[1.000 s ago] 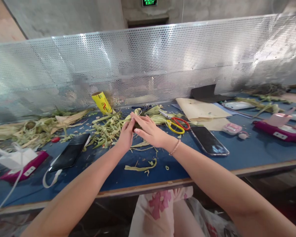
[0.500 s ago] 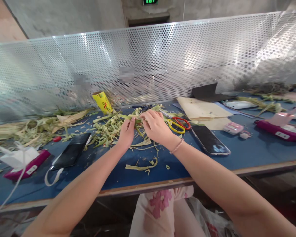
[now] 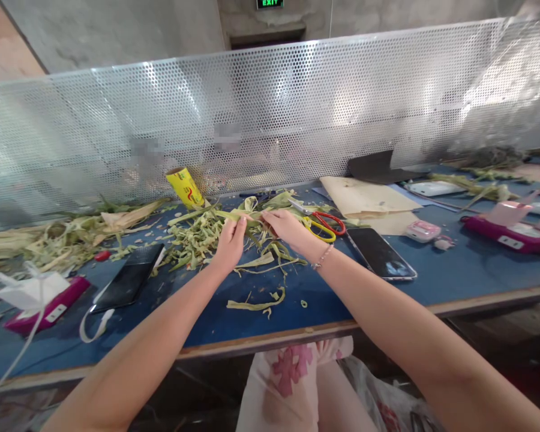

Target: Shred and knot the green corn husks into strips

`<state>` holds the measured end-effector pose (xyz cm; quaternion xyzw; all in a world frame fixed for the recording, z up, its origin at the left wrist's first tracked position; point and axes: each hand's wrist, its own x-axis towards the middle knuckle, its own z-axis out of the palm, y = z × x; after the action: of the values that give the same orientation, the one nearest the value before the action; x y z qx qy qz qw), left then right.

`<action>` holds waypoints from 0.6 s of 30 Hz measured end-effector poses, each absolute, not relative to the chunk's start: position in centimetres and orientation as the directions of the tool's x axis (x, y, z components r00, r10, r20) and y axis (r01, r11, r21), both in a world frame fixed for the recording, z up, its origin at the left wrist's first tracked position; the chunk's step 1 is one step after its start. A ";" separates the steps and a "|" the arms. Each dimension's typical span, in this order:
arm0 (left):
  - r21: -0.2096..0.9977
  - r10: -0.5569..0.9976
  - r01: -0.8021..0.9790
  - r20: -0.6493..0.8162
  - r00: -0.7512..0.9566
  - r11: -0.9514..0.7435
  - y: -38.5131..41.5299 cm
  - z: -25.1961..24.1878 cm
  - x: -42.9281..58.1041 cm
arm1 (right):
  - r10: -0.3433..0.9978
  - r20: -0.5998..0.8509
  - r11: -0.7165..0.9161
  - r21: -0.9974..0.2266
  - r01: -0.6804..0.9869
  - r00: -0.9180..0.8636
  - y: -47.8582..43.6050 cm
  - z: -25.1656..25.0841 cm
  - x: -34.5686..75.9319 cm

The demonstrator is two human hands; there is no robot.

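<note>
Over the middle of the blue table, my left hand (image 3: 232,239) pinches a pale green husk strip (image 3: 252,216). My right hand (image 3: 284,224) grips the same strip just to the right, its fingertips close to the left thumb. Below and left of the hands lies a heap of knotted green husk pieces (image 3: 198,237). Scissors (image 3: 323,226) with red and yellow handles rest right beside my right hand. A loose curled strip (image 3: 256,305) lies nearer the table's front edge.
Left are a husk pile (image 3: 78,235), a black phone (image 3: 130,277) and a purple power strip (image 3: 49,307). Behind stands a yellow tube (image 3: 186,187) before a perforated metal screen (image 3: 270,108). Right are brown paper (image 3: 364,195), another phone (image 3: 381,253) and a pink case (image 3: 423,230).
My right hand has turned and drawn its fingers into a tighter pinch, a little lower. More of the strip shows between the hands. The view has shifted slightly.
</note>
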<state>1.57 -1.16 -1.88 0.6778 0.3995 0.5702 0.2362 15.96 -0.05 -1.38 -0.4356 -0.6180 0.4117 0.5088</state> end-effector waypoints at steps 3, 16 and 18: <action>0.768 0.808 0.276 0.586 0.058 -0.578 -0.9 -2.1 1.6 | 0.947 0.318 0.320 -0.946 0.043 -0.054 0.0 -1.2 16.1; 0.884 0.885 0.064 0.458 0.089 -0.463 -1.0 -2.0 2.5 | 0.668 0.744 0.652 -0.587 0.480 0.003 -0.8 -0.6 16.7; 0.884 0.884 0.062 0.455 0.110 -0.463 -0.8 -2.1 2.5 | 0.598 0.797 0.711 -0.483 0.511 -0.080 -1.3 -0.6 16.6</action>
<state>2.55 -0.80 -2.09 0.6478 0.3648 0.5585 0.3679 16.58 -1.32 -0.57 -0.3778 -0.7337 0.0389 0.5634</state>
